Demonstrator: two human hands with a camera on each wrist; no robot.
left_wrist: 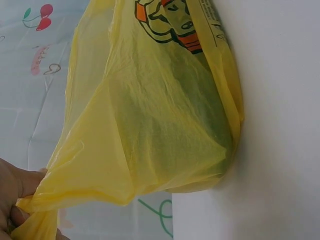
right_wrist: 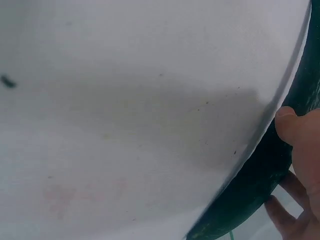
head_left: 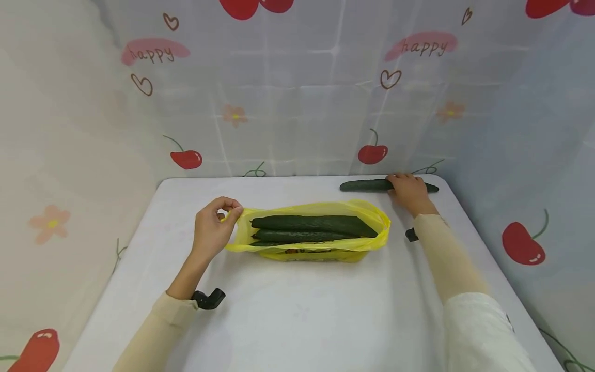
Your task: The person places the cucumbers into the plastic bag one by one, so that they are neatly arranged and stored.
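Observation:
A yellow plastic bag (head_left: 378, 243) lies in the middle of the white table, its mouth spread wide. Inside it several dark green cucumbers (head_left: 311, 224) lie side by side. My left hand (head_left: 211, 227) pinches the bag's left end between thumb and fingers; in the left wrist view that corner is drawn taut and a cucumber shows through the plastic. At the far right of the table, my right hand (head_left: 409, 192) grips one more cucumber (head_left: 364, 185) around its middle. The right wrist view has the thumb on one side of this cucumber (right_wrist: 255, 185) and fingers on the other.
The white table (head_left: 297, 315) has its far edge right behind the gripped cucumber. Printed curtains (head_left: 297, 103) with cherries and hearts hang behind and at both sides. A black strap piece (head_left: 209, 298) sticks out from the left wrist.

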